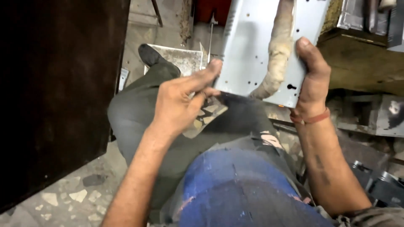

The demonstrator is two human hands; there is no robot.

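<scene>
- Head view: the left hand (179,98) has its fingers stretched forward, the tips pressed against the lower left edge of a pale grey sheet-metal panel (248,46); the thumb lies under that edge, so it pinches the corner lightly.
- The right hand (311,77) is closed on the panel's lower right edge, thumb on the front face and fingers hidden behind.
- Both hands have the panel lifted in front of the person's knees, above the dark trousers (143,113) and clear of the floor.
- As for progress, the panel looks gripped and steadied; nothing is yet set down or joined to anything, as far as can be seen.
- Its long axis runs away from the person, the near short edge low by the hands, the far end tilted up and out of frame. Small punched holes dot its face.
- A worn, cloth-wrapped curved pipe (277,54) crosses in front of the panel.
- Further out: a speckled floor (63,197), a dark board (54,84) on the left, metal parts (378,113) on the right.
</scene>
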